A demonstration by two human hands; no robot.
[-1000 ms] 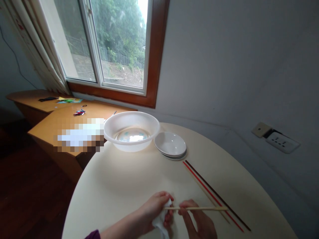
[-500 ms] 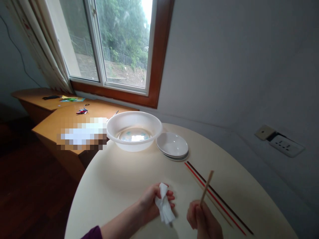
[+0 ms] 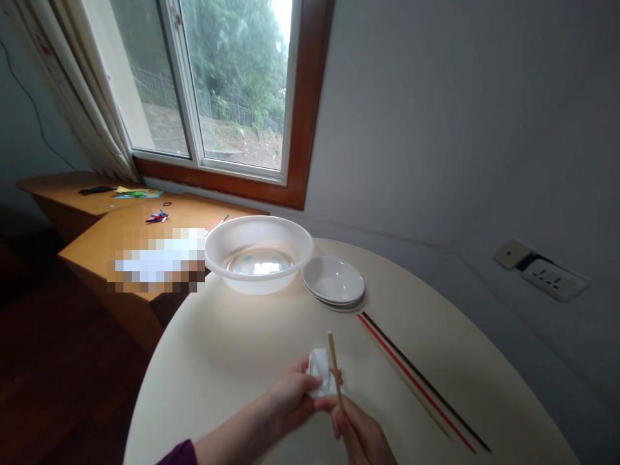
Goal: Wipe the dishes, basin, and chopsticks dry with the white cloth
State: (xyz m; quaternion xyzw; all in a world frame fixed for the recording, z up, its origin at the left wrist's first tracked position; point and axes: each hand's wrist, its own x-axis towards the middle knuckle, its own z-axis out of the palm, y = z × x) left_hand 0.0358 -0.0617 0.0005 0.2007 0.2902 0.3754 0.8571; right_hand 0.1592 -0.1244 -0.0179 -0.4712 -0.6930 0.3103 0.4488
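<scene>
My left hand point(image 3: 299, 386) is closed on a white paper tissue point(image 3: 320, 369), with the thumb pressed over it. In my right hand point(image 3: 357, 426) is a light wooden chopstick point(image 3: 333, 356), held near its lower part with the upper end pointing up. The chopstick passes in front of the tissue, close to the left fingers; I cannot tell whether it touches the tissue. To the right, a red chopstick point(image 3: 411, 376), a dark brown chopstick point(image 3: 426, 382) and a pale wooden chopstick point(image 3: 413, 391) lie side by side on the round table point(image 3: 213, 368).
A whitish plastic basin point(image 3: 259, 284) with some water stands at the table's far side. Beside it is a small stack of white plates point(image 3: 334, 279). A wooden desk point(image 3: 111, 226) with small items adjoins on the left, under a window. A wall socket point(image 3: 552, 279) is at right.
My right hand has moved left with the chopstick, up to the left hand. The tissue now looks more bunched, with the left thumb over it.
</scene>
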